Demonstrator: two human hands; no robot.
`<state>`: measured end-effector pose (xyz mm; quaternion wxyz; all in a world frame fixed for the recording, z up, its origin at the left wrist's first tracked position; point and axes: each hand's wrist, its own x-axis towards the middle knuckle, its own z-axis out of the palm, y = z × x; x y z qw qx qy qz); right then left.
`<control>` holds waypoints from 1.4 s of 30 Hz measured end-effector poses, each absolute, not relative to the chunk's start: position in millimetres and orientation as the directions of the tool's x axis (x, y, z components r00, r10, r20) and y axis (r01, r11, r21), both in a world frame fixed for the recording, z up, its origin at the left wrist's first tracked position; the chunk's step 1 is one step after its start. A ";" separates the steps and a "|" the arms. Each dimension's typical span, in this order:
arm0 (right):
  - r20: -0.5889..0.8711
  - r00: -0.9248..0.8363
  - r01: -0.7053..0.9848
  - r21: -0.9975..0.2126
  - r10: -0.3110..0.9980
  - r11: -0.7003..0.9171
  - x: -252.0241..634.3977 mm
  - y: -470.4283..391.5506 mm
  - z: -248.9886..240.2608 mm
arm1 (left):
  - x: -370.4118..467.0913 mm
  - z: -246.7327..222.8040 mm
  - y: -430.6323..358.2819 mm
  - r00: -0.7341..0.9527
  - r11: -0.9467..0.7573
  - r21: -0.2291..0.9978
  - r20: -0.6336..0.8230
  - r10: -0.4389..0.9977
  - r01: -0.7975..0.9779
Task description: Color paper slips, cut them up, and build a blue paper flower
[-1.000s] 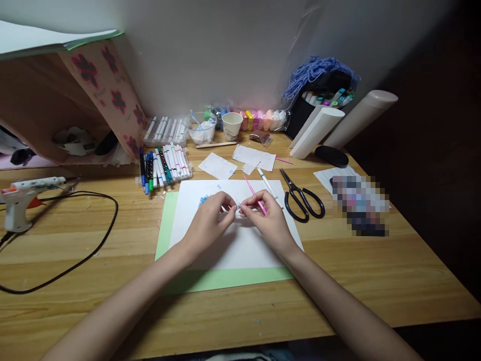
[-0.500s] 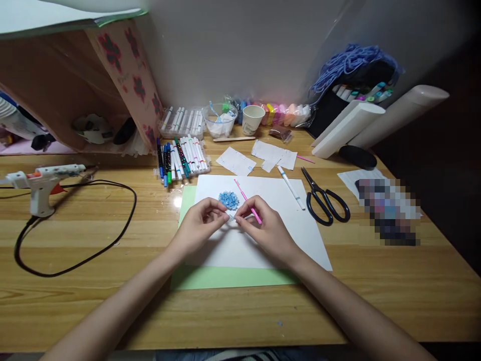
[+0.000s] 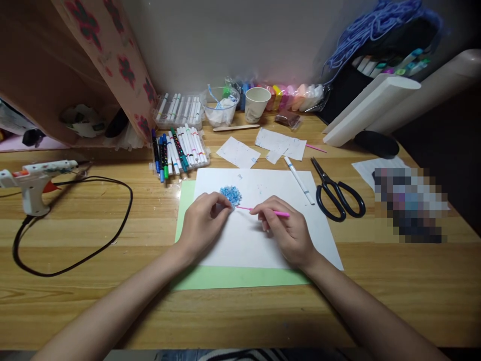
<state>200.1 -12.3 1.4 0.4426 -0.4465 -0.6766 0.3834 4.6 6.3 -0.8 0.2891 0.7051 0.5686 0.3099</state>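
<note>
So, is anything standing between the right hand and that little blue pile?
Nothing visible blocks the way: only the pink stick, held in the right hand, extends over the white paper between. The left hand has its fingertips by the blue pile's near edge, off that line.

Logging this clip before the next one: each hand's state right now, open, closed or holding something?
Left hand: closed in a pinch, apparently on a tiny pale piece too small to identify.
Right hand: closed, holding the pink stick.

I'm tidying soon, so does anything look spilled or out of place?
One marker lies partly off the white sheet, apart from the other markers; tiny specks look spilled, scattered away from the blue clump.
</note>
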 end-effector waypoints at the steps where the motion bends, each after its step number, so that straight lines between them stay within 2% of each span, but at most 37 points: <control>1: 0.246 -0.224 0.271 -0.914 0.943 0.303 199.5 -12.0 1.3 | 4.7 -1.4 6.6 0.169 -0.199 0.748 0.117 0.979 0.632; 8: 0.192 -0.237 0.303 -0.917 0.952 0.260 197.3 -9.4 -2.2 | 3.8 -2.4 3.7 0.218 -0.274 0.696 0.170 0.961 0.663; 15: 0.193 -0.278 0.332 -0.900 0.941 0.282 194.8 -6.8 -4.4 | 2.9 -2.7 1.3 0.207 -0.265 0.697 0.169 0.964 0.666; 22: 0.180 -0.257 0.296 -0.921 0.950 0.254 194.6 -5.3 -5.2 | 3.3 -3.3 2.7 0.196 -0.246 0.713 0.154 0.968 0.656; 29: 0.152 -0.235 0.244 -0.947 0.960 0.210 194.7 -6.7 -4.6 | 6.7 -3.7 6.9 0.213 -0.281 0.671 0.184 0.959 0.686; 34: 0.233 -0.195 0.257 -0.925 0.953 0.279 196.6 -9.9 -3.2 | 8.6 -3.2 7.2 0.188 -0.272 0.634 0.198 0.962 0.724; 42: 0.261 -0.287 0.335 -0.874 0.922 0.352 193.4 -8.4 -3.3 | 8.3 -3.9 5.8 0.207 -0.318 0.577 0.252 0.945 0.752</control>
